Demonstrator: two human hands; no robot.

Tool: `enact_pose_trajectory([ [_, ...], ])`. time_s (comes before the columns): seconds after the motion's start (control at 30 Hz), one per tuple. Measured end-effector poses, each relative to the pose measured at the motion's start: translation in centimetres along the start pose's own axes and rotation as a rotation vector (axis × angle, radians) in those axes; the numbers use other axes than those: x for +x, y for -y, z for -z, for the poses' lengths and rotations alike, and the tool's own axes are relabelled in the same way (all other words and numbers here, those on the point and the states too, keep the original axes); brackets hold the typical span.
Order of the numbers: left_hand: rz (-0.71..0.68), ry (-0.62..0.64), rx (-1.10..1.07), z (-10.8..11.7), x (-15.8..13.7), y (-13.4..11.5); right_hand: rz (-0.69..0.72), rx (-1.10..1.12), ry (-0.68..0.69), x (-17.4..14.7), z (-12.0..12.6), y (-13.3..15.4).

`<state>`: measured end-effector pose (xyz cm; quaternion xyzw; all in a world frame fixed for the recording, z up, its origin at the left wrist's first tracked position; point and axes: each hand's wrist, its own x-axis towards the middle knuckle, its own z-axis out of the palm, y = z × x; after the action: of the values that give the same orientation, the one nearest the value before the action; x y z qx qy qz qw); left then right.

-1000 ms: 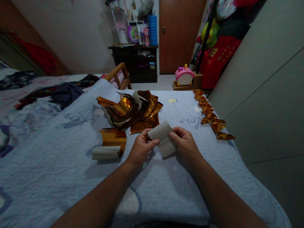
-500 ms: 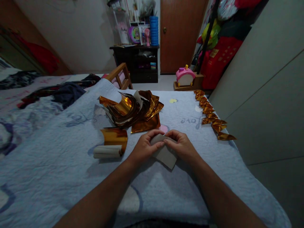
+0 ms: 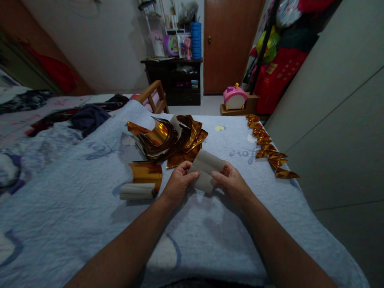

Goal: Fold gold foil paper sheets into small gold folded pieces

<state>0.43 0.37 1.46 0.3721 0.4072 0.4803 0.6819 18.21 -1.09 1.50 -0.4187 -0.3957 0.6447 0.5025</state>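
Between my two hands is a sheet of foil paper point(image 3: 208, 161), its dull grey back facing up and a crease running across its middle. My left hand point(image 3: 179, 180) pinches the left edge, thumb on top. On the right edge, my right hand point(image 3: 229, 180) grips the same way. Just beyond lies a fanned pile of gold foil paper point(image 3: 162, 138). To the left of my left hand are curled gold sheets point(image 3: 146, 173) with a grey-backed roll point(image 3: 137, 191) in front. Folded gold foil pieces point(image 3: 264, 140) form a row along the right edge.
A pale blue quilt point(image 3: 90, 208) covers the surface under everything. Clothes point(image 3: 90, 118) are heaped at the far left. Close on the right stands a pale cabinet panel point(image 3: 339, 120). A pink toy point(image 3: 235, 98) and a dark shelf point(image 3: 172, 80) are at the back.
The sheet has been opened out and turned, and its upper part now extends away from me. My hands have moved apart to its two side edges.
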Motion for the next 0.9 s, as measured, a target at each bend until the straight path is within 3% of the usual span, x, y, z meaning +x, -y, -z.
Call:
enact_pose_trajectory([
  [0.4,-0.096,-0.042,0.308,0.1,-0.2,-0.5,0.053,-0.197,-0.014,0.3,0.2,-0.6],
  [0.63,-0.038,-0.075,0.364,0.6,-0.1,0.3,0.074,-0.490,-0.206,0.4,1.1,-0.4],
  [0.9,-0.234,-0.174,0.774,0.4,-0.4,0.2,0.250,-0.890,-0.178,0.5,1.7,-0.7],
])
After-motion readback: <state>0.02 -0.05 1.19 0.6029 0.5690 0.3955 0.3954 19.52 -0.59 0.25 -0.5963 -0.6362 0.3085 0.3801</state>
